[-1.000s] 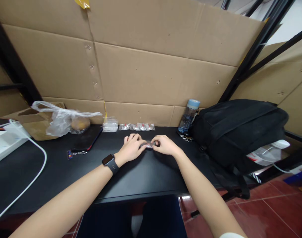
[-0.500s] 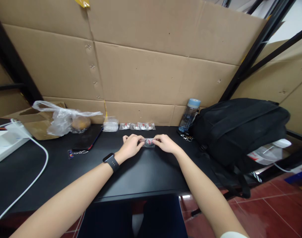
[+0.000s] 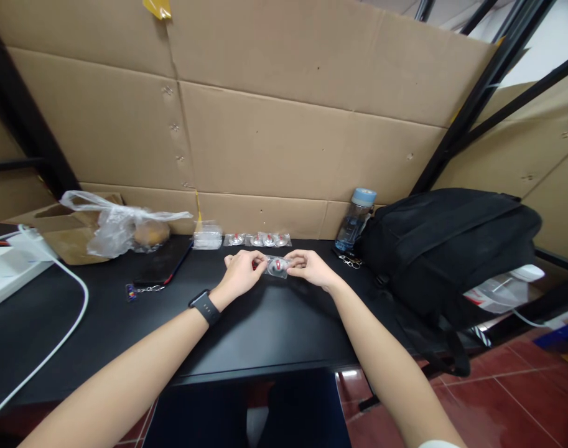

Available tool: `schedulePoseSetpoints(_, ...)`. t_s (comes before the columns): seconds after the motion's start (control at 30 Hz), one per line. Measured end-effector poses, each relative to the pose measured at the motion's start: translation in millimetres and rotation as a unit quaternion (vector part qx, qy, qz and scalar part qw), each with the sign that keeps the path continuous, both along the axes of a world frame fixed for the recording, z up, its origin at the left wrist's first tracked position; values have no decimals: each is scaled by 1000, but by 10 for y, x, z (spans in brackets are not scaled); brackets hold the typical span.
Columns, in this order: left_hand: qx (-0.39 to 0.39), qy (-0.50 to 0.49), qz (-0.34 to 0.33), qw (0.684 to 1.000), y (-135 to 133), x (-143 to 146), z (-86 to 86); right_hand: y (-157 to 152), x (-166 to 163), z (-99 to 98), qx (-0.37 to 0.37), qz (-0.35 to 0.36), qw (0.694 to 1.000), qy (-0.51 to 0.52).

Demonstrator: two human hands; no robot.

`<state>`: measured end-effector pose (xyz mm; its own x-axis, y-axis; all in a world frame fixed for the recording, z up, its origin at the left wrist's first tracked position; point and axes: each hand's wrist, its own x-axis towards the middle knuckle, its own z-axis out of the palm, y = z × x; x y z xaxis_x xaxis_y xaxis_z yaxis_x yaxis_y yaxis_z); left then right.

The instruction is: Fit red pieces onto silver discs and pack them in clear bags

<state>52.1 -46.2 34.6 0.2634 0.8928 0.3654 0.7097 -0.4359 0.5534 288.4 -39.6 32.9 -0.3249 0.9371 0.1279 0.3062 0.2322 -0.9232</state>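
Observation:
Both my hands meet over the middle of the black table. My left hand, with a black watch on its wrist, and my right hand pinch the two ends of a small clear packet that has a red and silver piece inside. The packet is lifted a little off the table. Just behind it, a row of several similar small packets lies along the cardboard wall, beside a stack of clear bags.
A black backpack fills the table's right side, with a blue-capped water bottle and keys beside it. On the left are a black tablet, a keychain, a plastic bag over a cardboard box and a white cable.
My hands have moved slightly away from me and lifted the packet off the table, so its red and silver contents now show between my fingers.

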Motion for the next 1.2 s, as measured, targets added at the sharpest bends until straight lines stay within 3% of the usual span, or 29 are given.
schedulePoseSetpoints(0.87, 13, -34, -37, 999, 54, -52, -37, -24, -97, -9, 47, -42, 997, 53)
schedulePoseSetpoints(1.03, -9, -63, 33, 997, 281, -178, -10, 40, -62, -57, 109, -84, 991, -5)
schedulePoseSetpoints(1.2, -63, -47, 140, 987, 742, -367, 89, 133, 129, -36, 148, -145, 977, -48)
